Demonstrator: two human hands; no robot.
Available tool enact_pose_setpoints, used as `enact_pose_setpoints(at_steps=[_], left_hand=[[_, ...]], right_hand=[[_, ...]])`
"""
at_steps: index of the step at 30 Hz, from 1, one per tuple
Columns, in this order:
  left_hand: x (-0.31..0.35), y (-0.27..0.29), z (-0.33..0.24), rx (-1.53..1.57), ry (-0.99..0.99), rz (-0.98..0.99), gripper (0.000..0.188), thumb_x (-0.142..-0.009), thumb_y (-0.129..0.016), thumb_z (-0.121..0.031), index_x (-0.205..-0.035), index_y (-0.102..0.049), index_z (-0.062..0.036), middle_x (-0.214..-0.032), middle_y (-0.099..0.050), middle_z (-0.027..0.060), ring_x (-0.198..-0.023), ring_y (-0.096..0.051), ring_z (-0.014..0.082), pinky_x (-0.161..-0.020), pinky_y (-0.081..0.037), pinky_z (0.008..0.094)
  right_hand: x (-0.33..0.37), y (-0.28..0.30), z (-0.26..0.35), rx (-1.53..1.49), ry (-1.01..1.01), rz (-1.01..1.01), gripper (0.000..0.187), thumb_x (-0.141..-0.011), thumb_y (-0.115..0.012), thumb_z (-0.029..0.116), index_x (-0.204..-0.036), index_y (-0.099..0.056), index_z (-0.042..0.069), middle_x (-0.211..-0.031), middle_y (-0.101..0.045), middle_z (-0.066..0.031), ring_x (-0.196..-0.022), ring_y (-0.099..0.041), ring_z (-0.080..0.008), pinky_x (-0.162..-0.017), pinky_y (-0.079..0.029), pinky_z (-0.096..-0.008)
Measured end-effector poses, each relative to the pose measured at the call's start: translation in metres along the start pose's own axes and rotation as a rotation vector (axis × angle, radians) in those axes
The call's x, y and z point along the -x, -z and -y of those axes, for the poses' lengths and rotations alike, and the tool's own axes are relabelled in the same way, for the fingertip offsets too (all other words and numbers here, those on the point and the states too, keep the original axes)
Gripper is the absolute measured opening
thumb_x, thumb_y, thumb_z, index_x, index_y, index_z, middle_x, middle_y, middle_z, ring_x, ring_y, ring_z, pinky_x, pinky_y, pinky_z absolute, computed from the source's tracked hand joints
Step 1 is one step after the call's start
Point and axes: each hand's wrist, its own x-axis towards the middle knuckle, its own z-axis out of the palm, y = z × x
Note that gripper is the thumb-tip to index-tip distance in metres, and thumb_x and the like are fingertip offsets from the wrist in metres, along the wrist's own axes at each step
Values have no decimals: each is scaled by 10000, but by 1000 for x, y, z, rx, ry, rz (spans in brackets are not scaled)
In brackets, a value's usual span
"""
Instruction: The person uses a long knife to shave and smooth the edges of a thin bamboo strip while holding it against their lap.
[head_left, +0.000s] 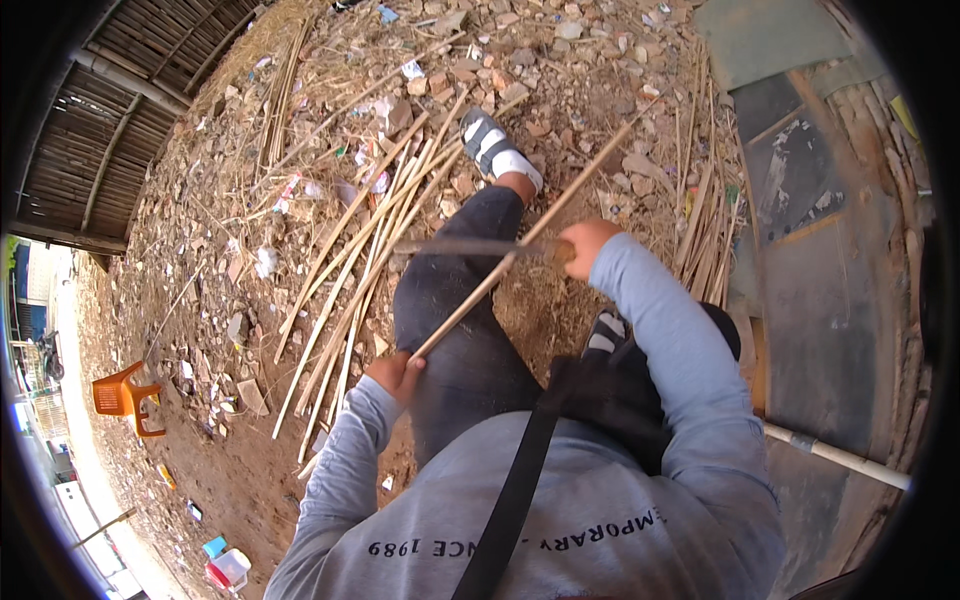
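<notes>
My left hand [396, 376] is closed round the near end of a long, thin bamboo strip [575, 185]. The strip slants up and away to the right, across my raised leg. In my right hand [588, 247] is the handle of a knife [455, 246], whose long blade points left and is slightly blurred. Blade and strip cross just left of that hand; whether the edge touches or bites into the bamboo, I cannot tell. Beside my left leg lies a loose pile of split bamboo strips [365, 245].
More bamboo strips [708, 190] lie on the right, next to dark panels [805, 310] and a pale pole [840, 455]. Stones and litter cover the ground [225, 310]. At the left are an orange plastic chair [126, 398] and a bamboo-slat wall [100, 150].
</notes>
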Motion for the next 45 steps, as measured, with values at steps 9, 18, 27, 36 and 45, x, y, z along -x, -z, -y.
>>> enact_pose_setpoints(at_steps=[9,18,27,36,45], left_hand=[[2,-9,3,87,32,-87,416,-918,-483,-404,-830,-585,-11,-693,-590,236,-699,-600,417,-623,-452,455],[1,-11,1,82,8,-119,407,-921,-483,-383,-776,-561,-10,-659,-566,240,-657,-585,421,-589,-442,454],[-2,-9,-6,46,34,-130,389,-912,-496,-376,-777,-565,-18,-670,-571,236,-677,-585,423,-592,-439,457],[2,-13,-5,15,36,-112,374,-907,-505,-364,-778,-567,-18,-670,-573,233,-686,-584,429,-596,-441,464],[5,-6,-10,-112,151,-83,346,-917,-485,-352,-861,-595,-29,-722,-609,219,-733,-608,409,-668,-470,469]], right_hand=[[19,12,41,95,59,-80,288,-685,-652,300,-887,-662,95,-842,-655,-168,-813,-625,-354,-743,-502,-427],[13,1,22,-21,10,-172,252,-685,-666,279,-870,-646,108,-812,-659,-146,-791,-630,-360,-745,-511,-435],[-1,11,-8,-103,-162,-145,218,-716,-633,272,-860,-661,111,-824,-654,-162,-812,-629,-348,-745,-504,-419],[3,-1,0,-136,-89,-87,243,-735,-640,285,-897,-666,107,-824,-663,-139,-770,-638,-316,-741,-500,-400],[-19,18,-40,-366,-314,-377,356,-705,-700,271,-1014,-658,99,-941,-667,-139,-869,-631,-297,-827,-484,-367]])
